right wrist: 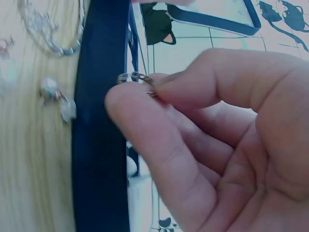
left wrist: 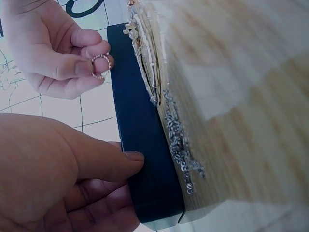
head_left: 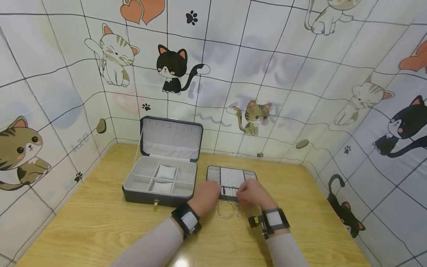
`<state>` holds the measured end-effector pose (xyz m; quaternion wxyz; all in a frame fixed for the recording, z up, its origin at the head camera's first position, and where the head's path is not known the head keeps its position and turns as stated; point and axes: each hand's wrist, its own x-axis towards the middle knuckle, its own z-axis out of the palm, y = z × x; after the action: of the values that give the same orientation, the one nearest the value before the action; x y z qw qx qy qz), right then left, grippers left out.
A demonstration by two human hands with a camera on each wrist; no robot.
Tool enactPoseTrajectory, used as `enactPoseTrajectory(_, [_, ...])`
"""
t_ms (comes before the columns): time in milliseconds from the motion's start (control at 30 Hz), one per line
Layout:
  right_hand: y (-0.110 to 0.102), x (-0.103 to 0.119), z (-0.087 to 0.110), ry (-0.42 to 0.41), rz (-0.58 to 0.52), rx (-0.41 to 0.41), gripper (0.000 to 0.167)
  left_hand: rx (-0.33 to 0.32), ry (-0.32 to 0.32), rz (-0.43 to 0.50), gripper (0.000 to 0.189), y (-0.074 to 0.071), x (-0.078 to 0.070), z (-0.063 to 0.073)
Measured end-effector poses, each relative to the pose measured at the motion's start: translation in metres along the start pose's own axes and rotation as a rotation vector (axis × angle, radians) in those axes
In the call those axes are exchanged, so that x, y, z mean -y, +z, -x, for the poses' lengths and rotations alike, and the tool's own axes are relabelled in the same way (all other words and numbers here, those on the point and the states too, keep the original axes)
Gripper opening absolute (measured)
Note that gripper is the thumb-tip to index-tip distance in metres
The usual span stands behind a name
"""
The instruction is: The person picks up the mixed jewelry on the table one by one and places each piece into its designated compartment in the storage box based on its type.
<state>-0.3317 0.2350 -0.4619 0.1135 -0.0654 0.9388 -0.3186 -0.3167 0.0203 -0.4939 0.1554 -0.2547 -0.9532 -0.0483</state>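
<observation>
A shallow navy jewelry tray (left wrist: 140, 130) with a pale lining lies on the table. My left hand (head_left: 207, 197) grips its near left corner, the thumb (left wrist: 120, 162) pressed on the front wall in the left wrist view. Above the tray's near right part, my right hand (head_left: 255, 193) pinches a thin ring (left wrist: 93, 71) between thumb and fingertips. In the right wrist view the fingers hide part of that ring. Before the tray lie a round bangle (head_left: 218, 210), a silver chain (left wrist: 177, 140) and an earring with pale beads (right wrist: 67, 110).
An open navy jewelry box (head_left: 160, 200) stands left of the tray, lid raised, with divided compartments and two white cushions (head_left: 166, 171). The wooden table (head_left: 83, 222) backs onto a cat-patterned cloth (head_left: 213, 92) on three sides.
</observation>
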Motion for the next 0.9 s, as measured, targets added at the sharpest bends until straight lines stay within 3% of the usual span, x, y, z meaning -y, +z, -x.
enactPoseTrajectory(200, [0.007, 0.004, -0.002, -0.067, -0.120, -0.046, 0.012, -0.013, 0.008, -0.016, 0.012, 0.001, 0.001, -0.001])
enactPoseTrajectory(333, [0.016, 0.004, -0.007, -0.052, -0.196, -0.107, 0.008, -0.017, 0.008, -0.018, 0.012, 0.003, 0.002, -0.002])
enactPoseTrajectory(567, [0.030, 0.001, -0.015, -0.028, -0.246, -0.223, 0.011, -0.001, 0.000, -0.002, 0.012, 0.004, 0.001, -0.002])
enactPoseTrajectory(900, [0.040, 0.003, -0.018, -0.009, -0.284, -0.285, 0.011, -0.020, 0.003, 0.006, 0.013, 0.009, 0.002, -0.003])
